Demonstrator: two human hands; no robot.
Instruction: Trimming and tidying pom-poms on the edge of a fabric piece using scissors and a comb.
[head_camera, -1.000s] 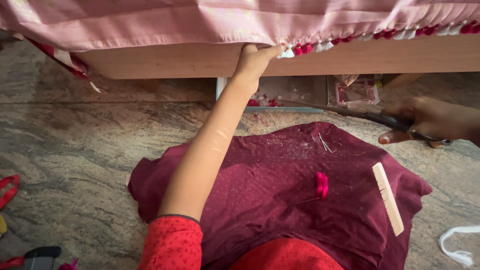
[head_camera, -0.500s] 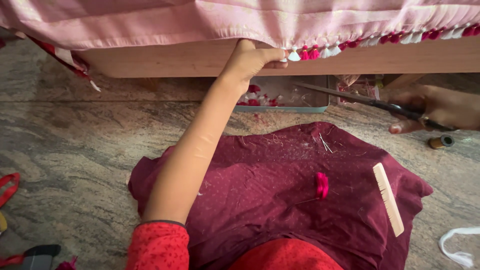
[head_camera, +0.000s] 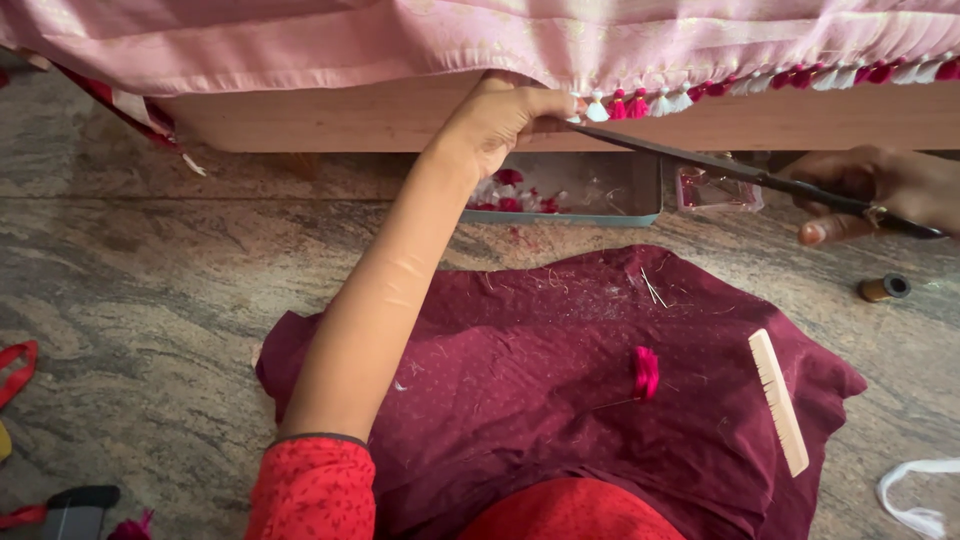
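Observation:
My left hand pinches the hem of a pink cloth that hangs over a wooden edge, right beside a white tassel in a row of pink and white tassels. My right hand grips the handles of long dark scissors. Their blades reach left to the tassel by my left fingers. On my lap lies a maroon cloth with a loose pink tassel, a cream comb and some needles.
A grey tray with pink and white scraps and a small clear box sit on the stone floor under the wooden edge. A brown thread spool lies at right, white tape at bottom right, red-handled items at left.
My right hand has brought the scissors leftward, so the blade tips now reach the tassel at my left fingers. The view has shifted slightly.

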